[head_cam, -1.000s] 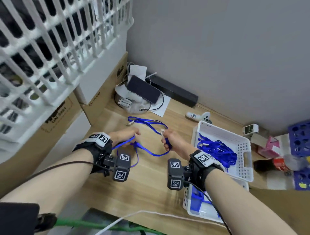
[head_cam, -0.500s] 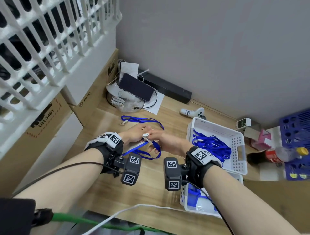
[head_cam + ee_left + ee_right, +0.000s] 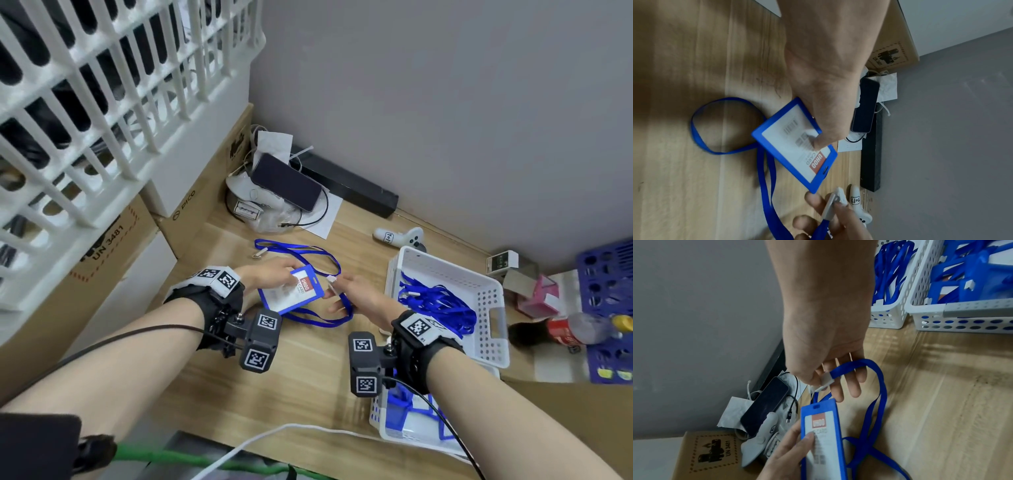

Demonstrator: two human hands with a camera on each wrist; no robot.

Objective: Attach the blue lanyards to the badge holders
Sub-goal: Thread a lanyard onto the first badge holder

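My left hand [image 3: 270, 274] pinches a blue badge holder [image 3: 291, 289] with a white card and red label, thumb on its face [image 3: 818, 141], tilted just above the wooden table. The slotted top edge of the badge holder [image 3: 822, 434] points at my right hand [image 3: 356, 294]. That hand pinches the white clip [image 3: 826, 380] of a blue lanyard [image 3: 322, 320], a finger-width from the holder, not touching. The strap [image 3: 766, 178] loops on the table under both hands. A second lanyard [image 3: 294, 246] lies flat behind them.
At right, a white basket [image 3: 445, 267] holds several lanyards; a nearer basket [image 3: 376, 418] holds badge holders. Phone [image 3: 286, 181], black bar [image 3: 349, 185] and white controller [image 3: 400, 236] line the wall. Cardboard boxes [image 3: 191, 212] stand left, a blue rack [image 3: 609, 274] far right.
The hands have drawn together. The left hand, which held the strap a second ago, now holds the badge holder up, face showing. The right hand keeps the clip.
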